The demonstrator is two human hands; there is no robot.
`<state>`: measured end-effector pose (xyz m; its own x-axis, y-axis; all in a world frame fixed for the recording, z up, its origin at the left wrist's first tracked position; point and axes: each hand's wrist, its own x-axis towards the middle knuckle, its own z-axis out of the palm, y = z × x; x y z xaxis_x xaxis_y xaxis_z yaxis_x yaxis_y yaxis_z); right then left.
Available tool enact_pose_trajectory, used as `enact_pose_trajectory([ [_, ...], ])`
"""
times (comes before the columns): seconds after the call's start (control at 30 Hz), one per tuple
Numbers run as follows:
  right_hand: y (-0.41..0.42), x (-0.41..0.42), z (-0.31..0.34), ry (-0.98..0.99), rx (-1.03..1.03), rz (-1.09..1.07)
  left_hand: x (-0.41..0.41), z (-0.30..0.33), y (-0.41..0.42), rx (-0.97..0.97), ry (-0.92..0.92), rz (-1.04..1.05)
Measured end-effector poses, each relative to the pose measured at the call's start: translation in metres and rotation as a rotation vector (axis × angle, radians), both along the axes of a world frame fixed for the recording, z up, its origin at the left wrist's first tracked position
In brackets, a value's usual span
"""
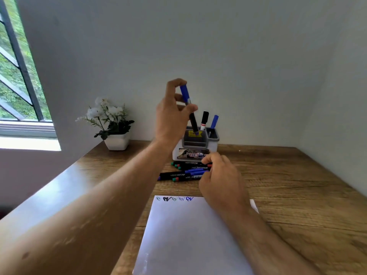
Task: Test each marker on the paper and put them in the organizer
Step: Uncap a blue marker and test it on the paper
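Note:
My left hand (172,118) holds a blue-capped black marker (193,120) nearly upright, cap up, its lower end just inside the grey and white organizer (195,144) at the back of the desk. A black marker (204,120) and a blue one (214,122) stand in the organizer. In front of it lies a pile of several markers (184,171). My right hand (220,179) reaches into the pile's right end, fingers curled around a marker there. The white paper (190,235) lies near me with several scribbles (174,199) along its top edge.
A white pot of white flowers (112,124) stands at the desk's back left. The wooden desk (288,195) meets walls behind and to the right. A window (17,76) is at the far left.

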<state>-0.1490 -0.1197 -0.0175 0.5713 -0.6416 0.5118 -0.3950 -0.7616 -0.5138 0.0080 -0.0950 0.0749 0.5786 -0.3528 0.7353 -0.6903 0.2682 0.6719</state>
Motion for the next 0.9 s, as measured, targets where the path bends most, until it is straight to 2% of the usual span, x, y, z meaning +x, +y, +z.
enact_pose_trajectory([
  [0.33, 0.002, 0.003, 0.002, 0.089, 0.027, 0.031, 0.036, -0.006, -0.061, 0.044, -0.06, 0.154],
  [0.63, 0.002, 0.005, 0.001, 0.074, 0.045, 0.036, 0.043, -0.027, -0.075, 0.331, -0.083, 0.208],
  [0.9, 0.002, 0.006, 0.003, 0.085, 0.072, 0.045, 0.038, -0.021, -0.067, 0.559, -0.097, 0.184],
])
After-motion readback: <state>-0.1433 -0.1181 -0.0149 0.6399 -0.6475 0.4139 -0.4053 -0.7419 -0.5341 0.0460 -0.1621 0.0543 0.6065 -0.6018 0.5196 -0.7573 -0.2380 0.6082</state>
